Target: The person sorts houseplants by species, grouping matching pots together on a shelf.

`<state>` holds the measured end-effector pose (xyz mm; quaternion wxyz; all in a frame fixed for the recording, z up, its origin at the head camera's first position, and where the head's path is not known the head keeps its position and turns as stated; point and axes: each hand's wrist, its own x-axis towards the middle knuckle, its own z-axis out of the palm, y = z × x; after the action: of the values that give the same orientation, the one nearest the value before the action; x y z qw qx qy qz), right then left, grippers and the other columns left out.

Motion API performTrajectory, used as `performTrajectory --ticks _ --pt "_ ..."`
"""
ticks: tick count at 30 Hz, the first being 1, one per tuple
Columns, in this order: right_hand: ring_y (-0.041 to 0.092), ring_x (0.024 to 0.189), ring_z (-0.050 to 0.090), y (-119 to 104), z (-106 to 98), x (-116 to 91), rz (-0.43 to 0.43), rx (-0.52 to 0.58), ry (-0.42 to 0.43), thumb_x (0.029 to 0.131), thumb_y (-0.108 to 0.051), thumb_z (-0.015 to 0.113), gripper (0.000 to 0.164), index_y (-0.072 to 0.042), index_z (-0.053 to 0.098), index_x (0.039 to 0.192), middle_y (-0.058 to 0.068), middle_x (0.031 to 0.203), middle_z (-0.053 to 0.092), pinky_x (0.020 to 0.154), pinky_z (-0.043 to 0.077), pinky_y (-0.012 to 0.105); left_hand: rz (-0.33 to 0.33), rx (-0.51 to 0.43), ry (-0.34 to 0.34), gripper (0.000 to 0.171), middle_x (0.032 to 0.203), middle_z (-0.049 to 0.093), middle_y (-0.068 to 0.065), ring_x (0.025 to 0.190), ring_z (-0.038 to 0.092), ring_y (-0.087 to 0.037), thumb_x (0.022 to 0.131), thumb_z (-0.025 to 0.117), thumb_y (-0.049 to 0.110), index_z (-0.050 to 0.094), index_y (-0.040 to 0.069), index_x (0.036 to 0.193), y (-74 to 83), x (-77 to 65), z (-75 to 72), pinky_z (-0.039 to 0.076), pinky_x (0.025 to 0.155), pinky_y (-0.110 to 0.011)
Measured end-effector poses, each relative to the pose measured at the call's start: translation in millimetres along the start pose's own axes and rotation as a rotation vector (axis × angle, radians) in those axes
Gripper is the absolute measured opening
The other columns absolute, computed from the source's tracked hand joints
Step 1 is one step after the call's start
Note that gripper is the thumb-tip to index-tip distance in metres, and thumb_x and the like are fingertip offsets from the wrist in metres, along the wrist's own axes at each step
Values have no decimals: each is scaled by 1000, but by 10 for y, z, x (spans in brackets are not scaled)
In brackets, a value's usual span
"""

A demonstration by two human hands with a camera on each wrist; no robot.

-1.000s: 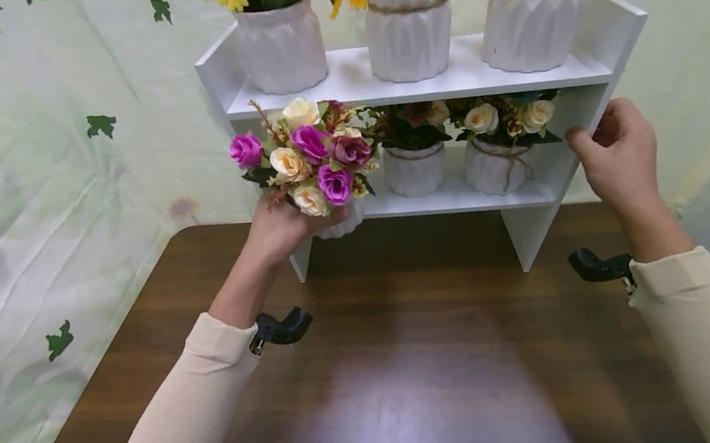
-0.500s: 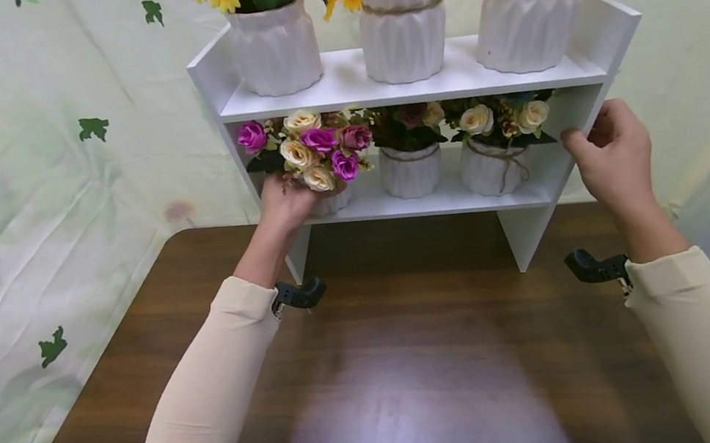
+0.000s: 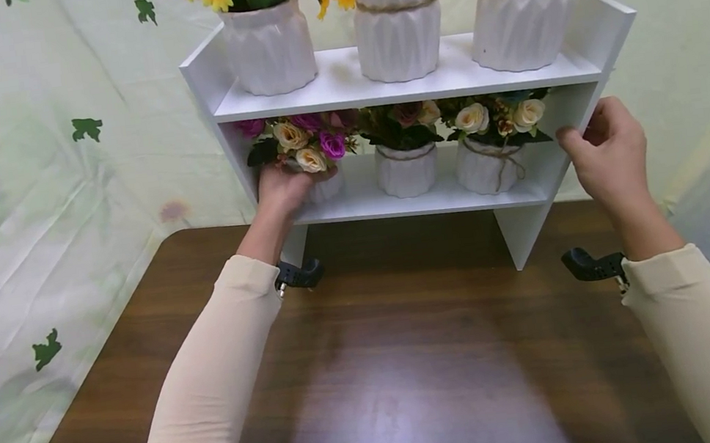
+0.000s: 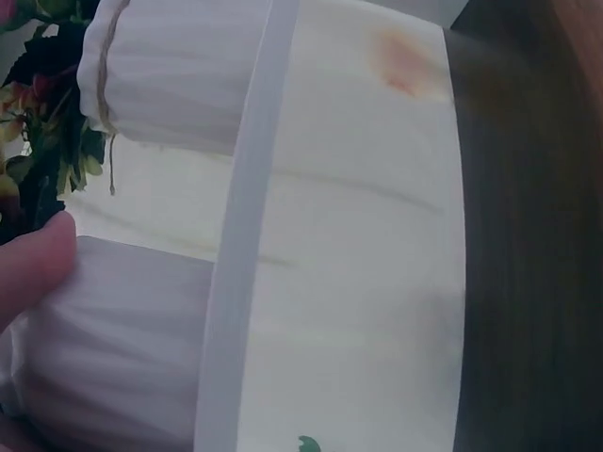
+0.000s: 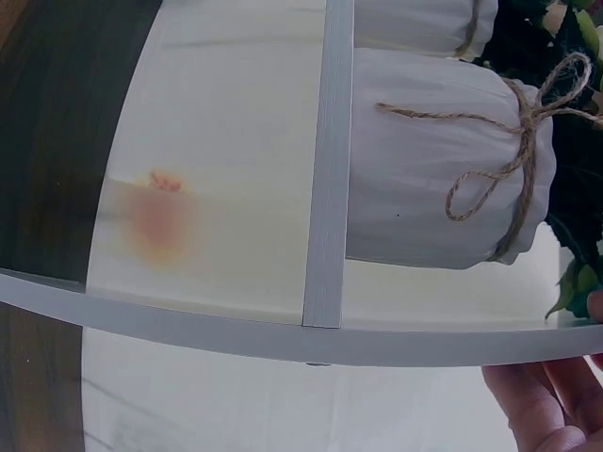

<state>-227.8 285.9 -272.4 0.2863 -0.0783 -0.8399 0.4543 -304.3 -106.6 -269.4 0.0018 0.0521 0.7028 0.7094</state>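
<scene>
My left hand [image 3: 284, 189] grips a white flower pot [image 3: 326, 188] with purple and cream artificial roses [image 3: 309, 146], at the left end of the lower shelf. In the left wrist view the thumb [image 4: 42, 264] lies near the rim of this pot [image 4: 122, 348], whose base is at the shelf board [image 4: 240, 254]. My right hand [image 3: 616, 160] pinches the right side panel of the white shelf [image 3: 574, 139], thumb inside and fingers outside. Beside the held pot stand a pot with twine round its rim [image 3: 407, 171] and one with a twine bow [image 3: 488, 168].
Three larger white pots of sunflowers [image 3: 400, 38] stand on the upper shelf board [image 3: 339, 94]. The shelf unit rests on a brown wooden table [image 3: 402, 334], before a pale leaf-patterned backdrop [image 3: 61, 213]. The upper board closely overhangs the rose blooms.
My left hand has carried the rose pot from in front of the shelf, back and slightly right, into the left end of the lower shelf. My right hand keeps its hold on the side panel.
</scene>
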Motion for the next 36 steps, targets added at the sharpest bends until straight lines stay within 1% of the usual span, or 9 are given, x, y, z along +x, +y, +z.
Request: performTrajectory --ticks 2,4,5,12,20,24,28,32,36 --pt "-1 96 58 -2 -1 0 0 -3 -1 95 -30 57 29 -25 57 123 -20 109 58 93 55 26 12 328 105 96 164 26 -8 152 25 -19 85 77 18 16 14 158 -14 12 -12 21 124 -24" --pt "-1 95 58 -5 -2 2 -2 -2 2 94 -30 58 29 -25 57 123 -20 108 59 91 54 24 -6 379 145 100 162 31 -8 150 29 -20 81 82 21 19 15 158 -27 18 -9 22 124 -27" --pt "-1 95 58 -7 -5 2 -3 -1 3 94 -30 58 29 -25 57 123 -20 108 58 91 54 24 -13 401 168 102 160 34 -8 149 32 -21 78 84 23 21 15 157 -34 19 -7 24 124 -29" --pt "-5 89 58 -12 -5 15 -28 26 15 93 -27 59 21 -27 58 114 -25 97 57 78 48 12 -10 485 146 97 158 38 -10 147 35 -24 80 83 29 24 16 156 -55 30 -9 25 124 -33" --pt "-3 91 58 12 -15 27 2 56 19 93 -27 60 21 -28 58 114 -24 99 58 82 50 16 6 475 179 91 154 43 -14 144 39 -27 79 82 26 31 9 153 -85 -15 30 29 122 -35" --pt "-3 90 60 16 -1 24 0 136 24 91 -21 64 20 -28 61 109 -23 95 60 76 47 11 16 465 197 88 157 37 -17 147 35 -28 84 75 24 25 5 154 -132 -204 27 30 122 -37" --pt "-1 95 61 6 -27 16 22 147 -17 91 -22 64 24 -27 60 115 -21 101 61 72 48 8 46 516 203 85 162 29 -17 150 29 -29 90 67 30 19 4 156 -235 -477 -37 29 123 -41" --pt "1 109 57 -9 -80 -61 20 116 -66 93 -30 64 35 -27 56 127 -20 114 58 85 51 14 198 533 247 67 154 42 -18 144 41 -30 92 65 25 36 2 148 -379 -768 -152 36 118 -43" --pt "0 117 50 43 -126 -302 -59 108 15 92 -28 68 39 -24 59 129 -23 117 56 102 45 24 346 529 297 47 135 58 -16 126 56 -28 91 64 13 52 1 135 -545 -1044 -278 49 105 -44"
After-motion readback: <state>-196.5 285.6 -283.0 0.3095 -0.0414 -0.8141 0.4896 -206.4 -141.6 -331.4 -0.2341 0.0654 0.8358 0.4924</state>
